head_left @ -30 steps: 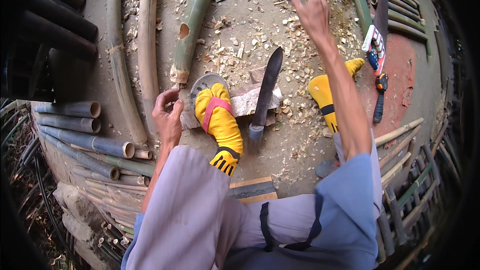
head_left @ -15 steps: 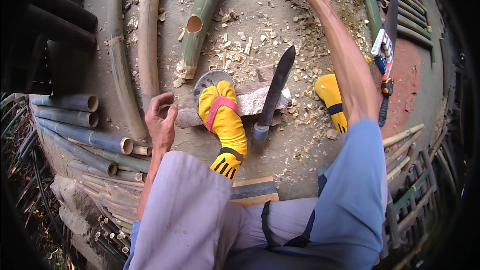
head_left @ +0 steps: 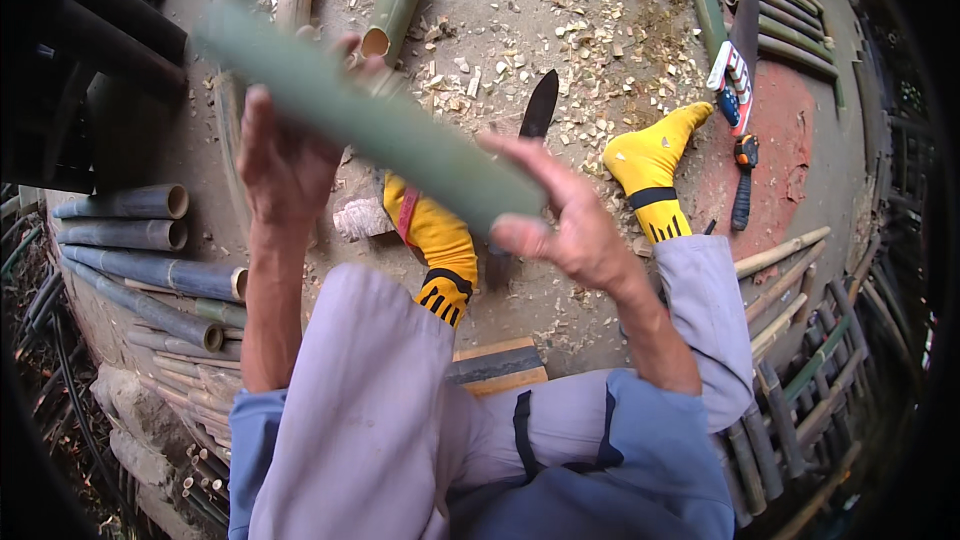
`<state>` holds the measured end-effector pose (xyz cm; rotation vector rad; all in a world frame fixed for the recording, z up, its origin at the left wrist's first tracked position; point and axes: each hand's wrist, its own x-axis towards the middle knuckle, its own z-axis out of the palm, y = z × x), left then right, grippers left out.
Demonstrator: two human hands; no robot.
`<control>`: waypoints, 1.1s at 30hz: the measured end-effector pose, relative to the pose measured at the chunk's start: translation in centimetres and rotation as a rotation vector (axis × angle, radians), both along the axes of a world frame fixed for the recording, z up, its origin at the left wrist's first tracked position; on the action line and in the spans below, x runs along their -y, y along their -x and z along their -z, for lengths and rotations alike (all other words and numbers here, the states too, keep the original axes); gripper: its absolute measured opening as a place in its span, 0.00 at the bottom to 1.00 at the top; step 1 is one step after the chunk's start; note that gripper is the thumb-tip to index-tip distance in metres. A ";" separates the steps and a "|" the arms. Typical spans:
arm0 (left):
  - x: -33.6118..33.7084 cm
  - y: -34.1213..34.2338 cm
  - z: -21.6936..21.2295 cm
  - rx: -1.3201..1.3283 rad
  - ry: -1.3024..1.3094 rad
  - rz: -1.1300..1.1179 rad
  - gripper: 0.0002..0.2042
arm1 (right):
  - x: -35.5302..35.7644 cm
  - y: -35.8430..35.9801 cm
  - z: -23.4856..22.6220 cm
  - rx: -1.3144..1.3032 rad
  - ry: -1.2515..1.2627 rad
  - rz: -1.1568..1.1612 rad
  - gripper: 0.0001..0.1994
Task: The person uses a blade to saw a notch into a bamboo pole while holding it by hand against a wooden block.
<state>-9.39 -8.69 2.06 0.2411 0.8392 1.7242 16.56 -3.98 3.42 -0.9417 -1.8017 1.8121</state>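
Observation:
A thick green bamboo section (head_left: 400, 140) hangs slantwise in front of me, blurred by motion, its far end up to the left. My left hand (head_left: 285, 160) is beneath its left half, thumb on the near side and fingertips showing past the far side. Around the lower right end closes my right hand (head_left: 570, 225). Below the bamboo, a dark machete blade (head_left: 541, 105) shows only its upper part; the handle is mostly hidden. A pale wood block (head_left: 362, 219) lies by my foot in a yellow sock (head_left: 440, 245), partly covered by the bamboo.
Another green bamboo piece (head_left: 397, 5) with a hole lies ahead among wood chips (head_left: 480, 80). At right a handsaw (head_left: 740, 90) leans by stacked bamboo poles (head_left: 790, 40). Dark bamboo tubes (head_left: 150, 270) are piled at left. My other yellow-socked foot (head_left: 650, 160) rests on the ground.
My right hand has come back from the far edge with the green bamboo section, now across the middle. My left hand has risen from beside my knee to hold it too.

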 end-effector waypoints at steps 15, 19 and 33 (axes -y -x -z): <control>2.9 -4.3 0.7 -0.528 0.106 -0.232 0.28 | 15.8 -1.3 13.8 0.578 0.200 0.631 0.25; 2.3 -4.0 -0.4 -0.432 0.144 -0.201 0.24 | 15.9 -2.6 12.0 0.600 0.146 0.659 0.25; 1.2 -5.0 -1.4 -0.459 0.005 -0.244 0.27 | 11.2 -4.1 6.2 0.467 -0.007 0.453 0.22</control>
